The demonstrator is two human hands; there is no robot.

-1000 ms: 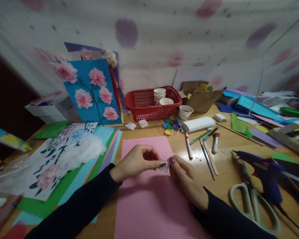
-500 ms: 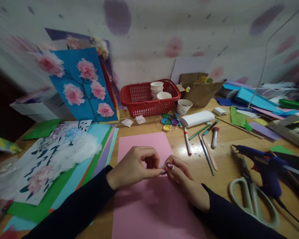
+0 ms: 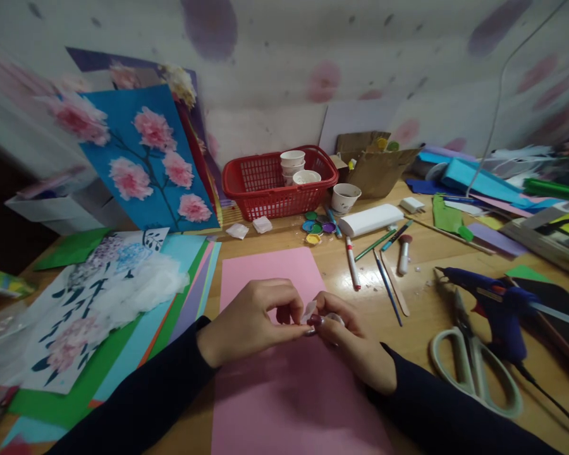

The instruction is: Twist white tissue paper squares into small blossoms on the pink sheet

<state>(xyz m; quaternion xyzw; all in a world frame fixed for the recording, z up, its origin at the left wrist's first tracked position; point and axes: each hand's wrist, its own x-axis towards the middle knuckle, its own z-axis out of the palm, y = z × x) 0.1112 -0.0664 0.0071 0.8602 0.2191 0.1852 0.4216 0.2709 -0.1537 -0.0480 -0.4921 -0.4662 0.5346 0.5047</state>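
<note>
My left hand [image 3: 253, 319] and my right hand [image 3: 358, 344] meet above a sheet of pink paper [image 3: 294, 398]. Between their fingertips is a small, thin, whitish piece of tissue paper [image 3: 308, 311], pinched by both thumbs and forefingers. More white tissue [image 3: 336, 318] shows in the curl of my right hand; whether it belongs to the same piece I cannot tell. Two folded pale tissue squares [image 3: 238, 231] lie on the table beyond the pink sheet.
To the left are cotton wool [image 3: 156, 284], a flower picture [image 3: 71, 335] and coloured sheets [image 3: 118, 373]. A red basket [image 3: 275, 205] with paper cups stands behind. Rightward lie a red-capped marker [image 3: 353, 264], brushes, scissors [image 3: 469, 360] and a glue gun [image 3: 490, 303].
The thin tissue piece now stands up more visibly between the fingertips, and white tissue shows in my right hand. Both hands stay close together. The view has shifted slightly.
</note>
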